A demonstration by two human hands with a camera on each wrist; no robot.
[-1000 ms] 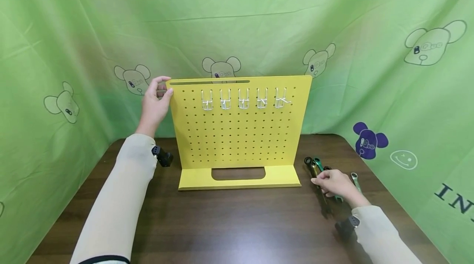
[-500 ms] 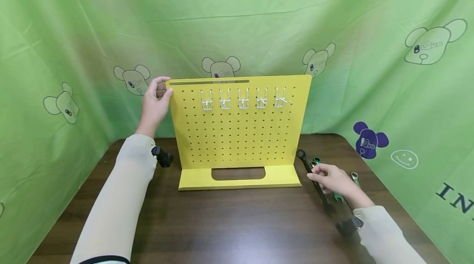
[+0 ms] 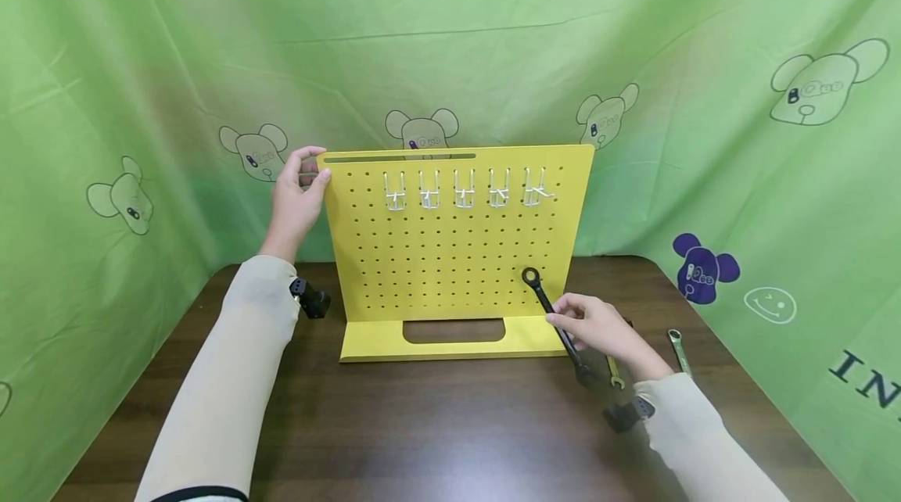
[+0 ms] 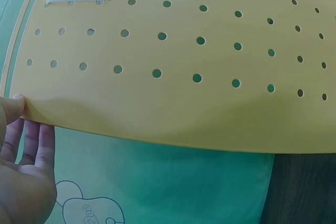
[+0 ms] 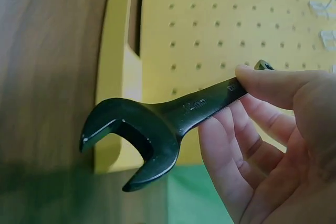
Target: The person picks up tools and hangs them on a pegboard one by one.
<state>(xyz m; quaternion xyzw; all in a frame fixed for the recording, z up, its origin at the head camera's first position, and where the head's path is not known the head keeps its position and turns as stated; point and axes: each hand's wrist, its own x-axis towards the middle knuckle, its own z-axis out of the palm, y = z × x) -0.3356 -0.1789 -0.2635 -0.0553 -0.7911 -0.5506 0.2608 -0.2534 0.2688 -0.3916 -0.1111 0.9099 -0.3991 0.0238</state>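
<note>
A yellow pegboard [image 3: 450, 252] stands upright on its flat base, with several white wire hooks [image 3: 464, 193] in a row near its top. My left hand [image 3: 294, 201] grips the board's upper left corner, thumb in front and fingers behind, as the left wrist view also shows. In my right hand [image 3: 598, 326] a black combination wrench [image 3: 549, 306] is pinched between thumb and fingers. Its ring end points up toward the board's lower right; the open end [image 5: 136, 140] hangs toward the table. The wrench appears raised in front of the base's right side.
A yellow wrench [image 3: 615, 373] lies on the brown table [image 3: 422, 424], partly hidden behind my right hand. Farther right lies a silver-green wrench [image 3: 679, 349]. A green printed curtain [image 3: 450, 41] encloses the table at the back and sides.
My right hand has lifted the black wrench from the group of wrenches and carried it left, to the pegboard's lower right. The left hand and the board have stayed put.
</note>
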